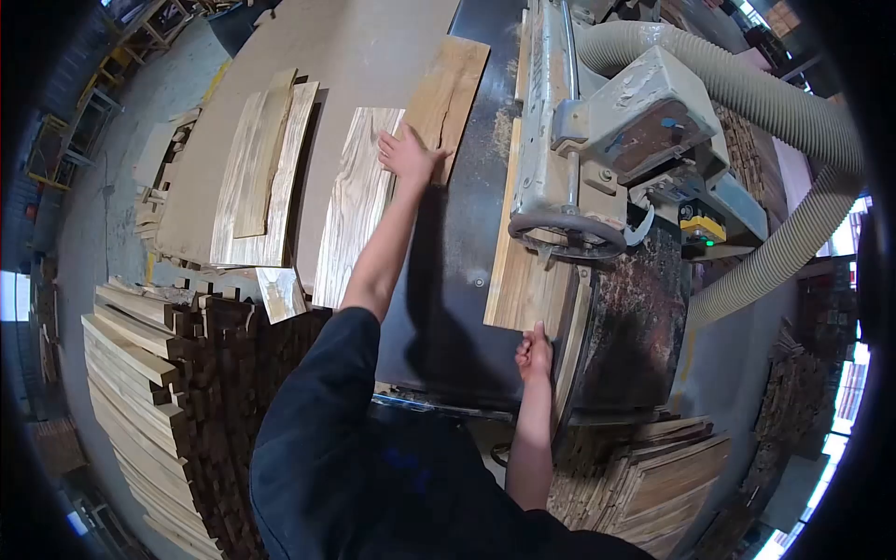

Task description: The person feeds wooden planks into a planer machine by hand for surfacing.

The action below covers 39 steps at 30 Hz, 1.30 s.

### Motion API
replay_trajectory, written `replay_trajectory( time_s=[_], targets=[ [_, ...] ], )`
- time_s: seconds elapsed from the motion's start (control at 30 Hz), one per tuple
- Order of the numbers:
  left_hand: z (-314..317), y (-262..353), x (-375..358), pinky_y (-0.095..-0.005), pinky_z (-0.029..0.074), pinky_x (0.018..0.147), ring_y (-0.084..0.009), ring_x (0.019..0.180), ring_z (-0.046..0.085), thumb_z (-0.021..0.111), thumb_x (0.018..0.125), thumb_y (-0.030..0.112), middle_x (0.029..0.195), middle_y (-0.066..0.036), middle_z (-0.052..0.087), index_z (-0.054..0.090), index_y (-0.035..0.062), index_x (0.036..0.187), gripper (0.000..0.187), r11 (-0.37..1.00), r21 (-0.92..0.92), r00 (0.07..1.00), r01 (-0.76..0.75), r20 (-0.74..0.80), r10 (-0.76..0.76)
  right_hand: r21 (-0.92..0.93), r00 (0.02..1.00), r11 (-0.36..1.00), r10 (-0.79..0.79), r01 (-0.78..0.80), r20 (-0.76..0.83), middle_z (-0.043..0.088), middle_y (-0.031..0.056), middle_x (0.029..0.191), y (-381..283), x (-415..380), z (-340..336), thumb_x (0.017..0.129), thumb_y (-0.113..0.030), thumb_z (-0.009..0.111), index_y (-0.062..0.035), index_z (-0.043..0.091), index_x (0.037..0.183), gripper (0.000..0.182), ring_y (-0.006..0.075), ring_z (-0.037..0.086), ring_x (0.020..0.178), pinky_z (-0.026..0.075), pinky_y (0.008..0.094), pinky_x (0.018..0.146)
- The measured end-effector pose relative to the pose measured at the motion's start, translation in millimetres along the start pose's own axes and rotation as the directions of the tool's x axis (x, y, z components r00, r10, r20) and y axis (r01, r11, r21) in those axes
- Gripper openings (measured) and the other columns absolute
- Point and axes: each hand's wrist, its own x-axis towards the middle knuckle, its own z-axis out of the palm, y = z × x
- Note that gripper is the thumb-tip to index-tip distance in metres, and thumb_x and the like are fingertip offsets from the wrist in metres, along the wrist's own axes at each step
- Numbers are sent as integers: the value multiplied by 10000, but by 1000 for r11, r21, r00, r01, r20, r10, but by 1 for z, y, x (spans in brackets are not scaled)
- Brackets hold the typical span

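My left hand (408,155) reaches far forward, fingers and thumb spread, over a brown wooden board (448,89) with a dark crack. Beside that board lies a paler board (350,201) with wavy grain, close under the fingertips. My right hand (535,355) is closed at the near end of a light wooden plank (523,289), its thumb on the end edge and its fingers curled below. The plank runs forward under the handwheel (567,235) of a woodworking machine (597,140), where its far part is partly hidden.
More boards (266,173) lie on the brown panel (341,56) to the left. Tall stacks of planks (140,392) stand at lower left, and others (653,476) at lower right. A ribbed hose (793,112) curves from the machine. A yellow control box (702,227) shows a green light.
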Motion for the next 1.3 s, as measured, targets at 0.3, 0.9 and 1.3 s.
replay_trajectory(
  time_s=[0.3,0.9,1.3],
  targets=[
    [-60,-6,-73,-488,482,827,-445,997,566,824,625,311,1111,-286,517,275,60,1363,954,993,-91,937,-71,337,97,-15,945,956,-288,294,155,640,68,831,-24,51,33,898,-564,505,-51,568,907,516,178,660,802,444,240,544],
    [-162,-149,-471,-549,212,1050,-385,1380,240,714,754,454,1448,-252,320,579,103,1261,632,873,-252,836,-417,270,477,-220,853,880,-302,421,425,655,57,990,190,-129,-141,917,-40,544,-89,377,1416,528,63,561,518,402,194,430],
    [-127,-101,-476,-517,189,1033,-351,1339,314,721,706,513,1393,-156,451,674,171,1138,553,836,-183,837,-518,93,539,-68,860,912,-354,405,367,658,97,738,179,-121,-153,1016,-185,358,-171,215,1480,486,129,633,544,452,204,449]
  ],
)
